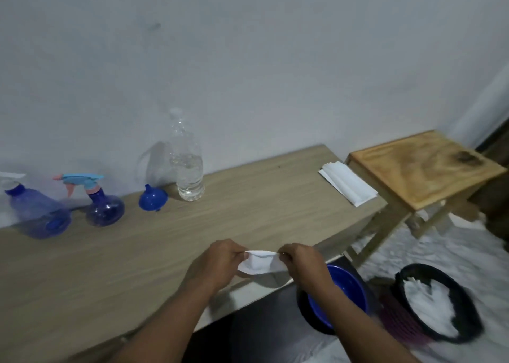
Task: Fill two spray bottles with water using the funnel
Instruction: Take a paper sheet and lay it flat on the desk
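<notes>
Both hands hold one white tissue [257,262] just above the near edge of the surface [248,211]. The left hand [224,260] pinches its left end and the right hand [298,263] its right end, each grip closed on the paper, which is pulled out between them, probably to unfold or fold it for wiping up drips.

The task's things stand well apart from the hands, in a row along the wall at the far left. The round sprayer [103,207] with the light-blue and pink trigger head stands upright with its head on. The second sprayer [38,214] is at the left edge, and the lens bends it so much that I cannot tell whether it leans. The blue funnel [153,198] rests mouth down between the round sprayer and the clear bottle [188,164], which holds water to roughly half and appears to be capped.

More tissues [347,182] lie at the far right end, within reach for spills. On the floor to the right are a blue bowl [341,288] and a bin [438,304] holding white paper, likely for waste.
</notes>
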Demonstrator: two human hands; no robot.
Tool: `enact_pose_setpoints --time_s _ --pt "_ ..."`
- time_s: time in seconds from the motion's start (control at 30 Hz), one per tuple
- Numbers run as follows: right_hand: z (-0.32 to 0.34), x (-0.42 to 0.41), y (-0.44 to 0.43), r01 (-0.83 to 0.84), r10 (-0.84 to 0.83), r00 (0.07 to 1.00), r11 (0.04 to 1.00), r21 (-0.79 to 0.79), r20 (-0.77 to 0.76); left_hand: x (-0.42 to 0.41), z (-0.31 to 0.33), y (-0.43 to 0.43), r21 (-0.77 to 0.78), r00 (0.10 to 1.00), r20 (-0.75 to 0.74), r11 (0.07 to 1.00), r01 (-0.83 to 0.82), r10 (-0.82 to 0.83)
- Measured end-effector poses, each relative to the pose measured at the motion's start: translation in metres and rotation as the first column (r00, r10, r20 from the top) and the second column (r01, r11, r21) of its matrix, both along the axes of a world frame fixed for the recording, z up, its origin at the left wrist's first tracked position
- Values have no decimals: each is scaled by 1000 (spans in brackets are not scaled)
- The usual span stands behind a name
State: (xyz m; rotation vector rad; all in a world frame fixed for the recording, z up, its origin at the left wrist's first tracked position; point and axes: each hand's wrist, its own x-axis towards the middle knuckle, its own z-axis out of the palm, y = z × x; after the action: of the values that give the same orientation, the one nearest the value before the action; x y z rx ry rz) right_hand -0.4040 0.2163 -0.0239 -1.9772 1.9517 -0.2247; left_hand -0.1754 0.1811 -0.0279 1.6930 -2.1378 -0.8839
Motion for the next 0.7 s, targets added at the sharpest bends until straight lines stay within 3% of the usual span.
enact_pose_setpoints --time_s 0.17,0.37,0.53,0.7 --pt "39 -24 27 211 -199 969 975 -66 148 -27 40 -16 -35 972 -169 987 158 -162" --pt "86 -82 76 493 -427 830 863 -114 358 -107 94 -15 -59 895 -310 946 319 -321" --pt "105 -156 117 665 -578 711 738 -116 400 -202 118 1 -90 810 -352 878 470 -470" --pt "97 -248 145 763 -679 610 643 -71 408 -314 106 8 -102 754 -302 806 584 -584"
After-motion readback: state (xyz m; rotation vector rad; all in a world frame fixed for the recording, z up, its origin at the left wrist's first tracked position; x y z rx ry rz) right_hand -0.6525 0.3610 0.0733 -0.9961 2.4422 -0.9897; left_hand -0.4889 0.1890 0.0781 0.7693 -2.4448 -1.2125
